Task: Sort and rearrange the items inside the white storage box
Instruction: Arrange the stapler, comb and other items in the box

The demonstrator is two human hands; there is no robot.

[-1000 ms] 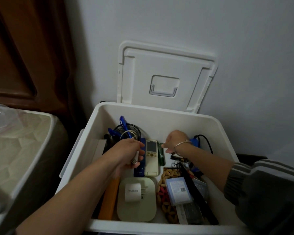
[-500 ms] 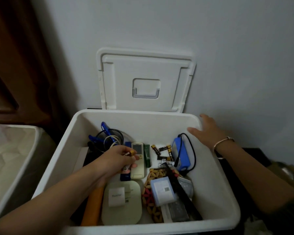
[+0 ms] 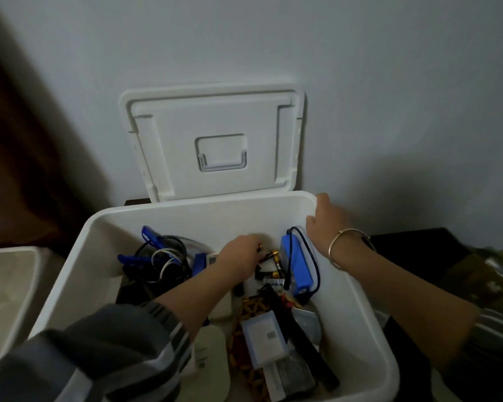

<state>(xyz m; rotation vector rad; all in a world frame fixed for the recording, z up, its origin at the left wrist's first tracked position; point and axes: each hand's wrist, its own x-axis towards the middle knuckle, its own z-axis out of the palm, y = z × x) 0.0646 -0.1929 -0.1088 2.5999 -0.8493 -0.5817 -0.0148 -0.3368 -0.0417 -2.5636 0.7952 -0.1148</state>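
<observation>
The white storage box (image 3: 186, 211) stands open against the wall, and its lid (image 3: 215, 117) leans upright behind it. My left hand (image 3: 238, 261) reaches deep into the back middle, its fingers curled on a gold-tipped battery (image 3: 260, 248) among several loose batteries (image 3: 273, 258). My right hand (image 3: 328, 224), with a bangle on the wrist, grips the box's back right rim, thumb inside. Beside it lies a blue power bank (image 3: 296, 265) with a black cable. A white remote (image 3: 212, 260) is mostly hidden under my left hand.
Blue clips and tangled cables (image 3: 157, 256) fill the back left of the box. Near the front lie a small clear box (image 3: 266, 340), a black comb (image 3: 305, 338), wooden beads (image 3: 250, 311) and a cream pad (image 3: 212, 369). A pale mattress (image 3: 9, 285) sits left, dark clutter (image 3: 418, 248) right.
My left hand has moved from the remote to the right and back onto the batteries. My right hand left the box's middle and settled on the back right rim.
</observation>
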